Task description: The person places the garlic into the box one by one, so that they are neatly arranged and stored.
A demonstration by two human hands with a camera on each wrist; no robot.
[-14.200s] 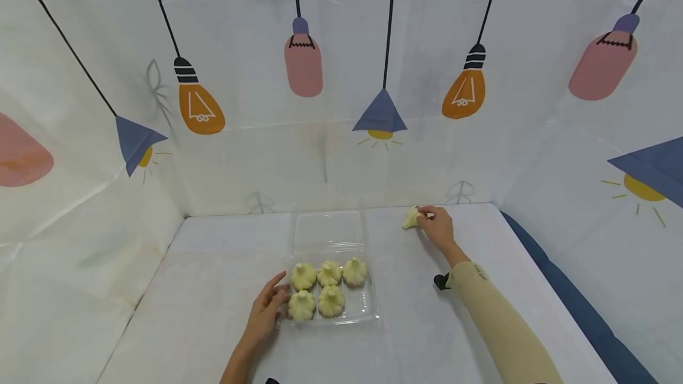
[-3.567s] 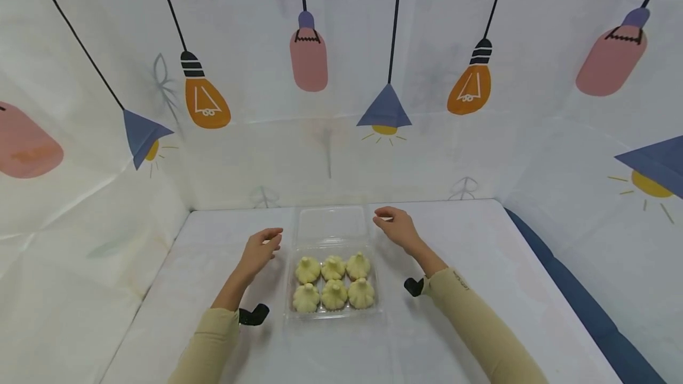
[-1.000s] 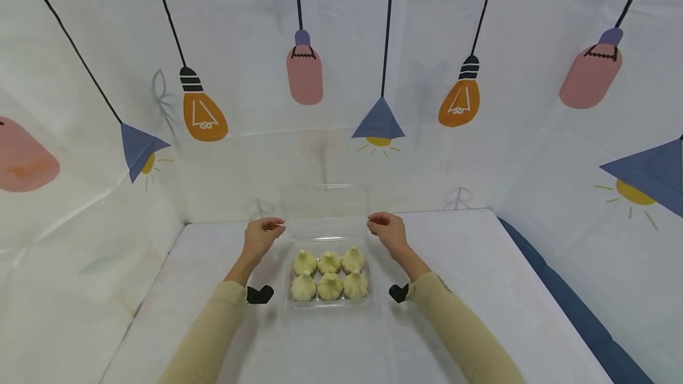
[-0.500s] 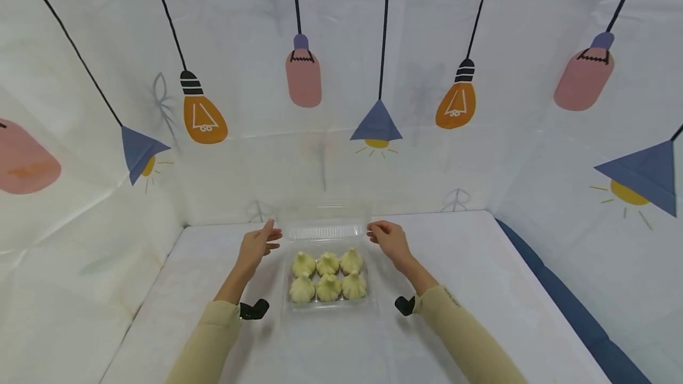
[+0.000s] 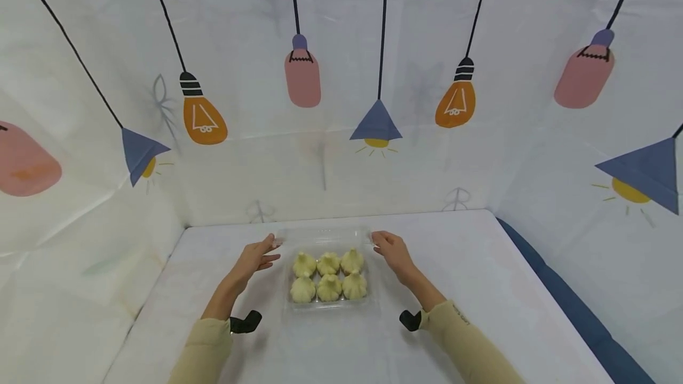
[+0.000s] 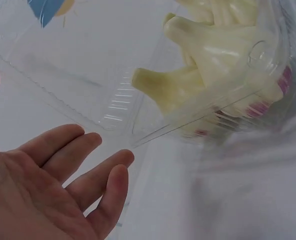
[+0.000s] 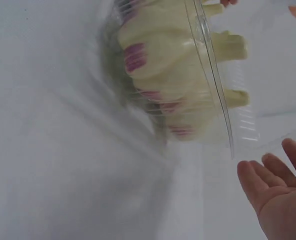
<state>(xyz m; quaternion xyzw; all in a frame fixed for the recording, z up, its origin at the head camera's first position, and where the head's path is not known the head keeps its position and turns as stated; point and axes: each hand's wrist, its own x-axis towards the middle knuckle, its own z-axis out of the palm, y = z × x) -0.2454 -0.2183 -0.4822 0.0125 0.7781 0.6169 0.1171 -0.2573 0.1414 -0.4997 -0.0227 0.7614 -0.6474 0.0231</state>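
A clear plastic clamshell box [image 5: 332, 306] stands mid-table with several pale garlic bulbs [image 5: 329, 287] in two rows, stems up. Purple patches mark their undersides in the wrist views. Its see-through lid [image 5: 322, 234] slants up from the hinge at the far side. On the lid's left edge is the thumb of my left hand [image 5: 253, 259]; the other fingers spread loosely below, apart from the box in the left wrist view [image 6: 63, 185]. My right hand [image 5: 393, 253] is at the lid's right corner, fingers fairly straight beside the hinge in the right wrist view; its thumb is hidden.
A white cloth covers the table [image 5: 213, 253]. Behind it hangs a white sheet [image 5: 240, 182] printed with lamps and bulbs. Dark blue fabric [image 5: 576, 307] runs along the right side. A black camera mount [image 5: 245, 322] sticks out from each wrist.
The sixth garlic bulb went from the right hand into the box. Both hands then raised the lid from lying flat at the back, and it has tipped toward the bulbs.
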